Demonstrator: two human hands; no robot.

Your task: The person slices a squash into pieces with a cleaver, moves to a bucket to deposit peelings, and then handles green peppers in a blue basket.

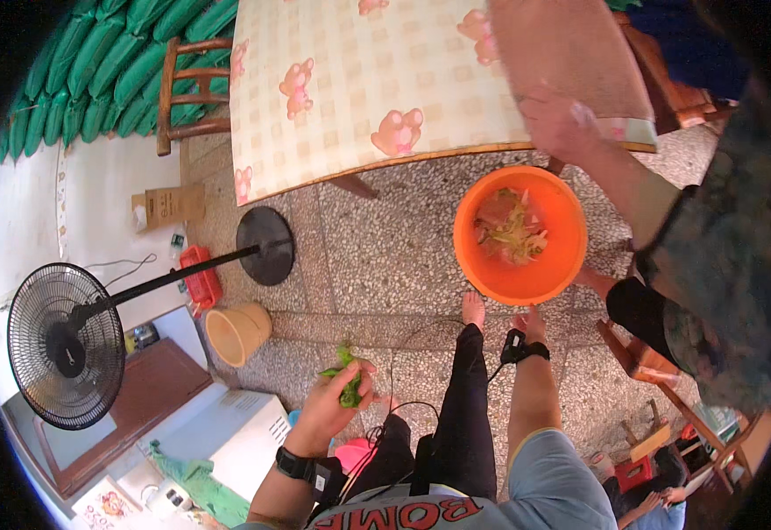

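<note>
My left hand (339,395) is closed around a small bunch of green leaves (348,397), which pokes out above and below the fingers. Forward and to the right is a round orange basin (565,252) with pale and greenish vegetable scraps (514,231) lying in its bottom. At the basin's near rim, my right hand (533,327) grips its edge, with most of the fingers hidden under the rim. Beyond the basin, another person's hand (559,126) rests at a reddish-brown board-like sheet (571,55) on the table's right end.
A table (332,132) with a bear-patterned cover spans the far side. On the left are a standing fan (65,346), a tan bucket (238,334), a red crate (198,276) and a wooden chair (195,97). Stacked green sacks (111,53) fill the far left. Cables hang near my legs.
</note>
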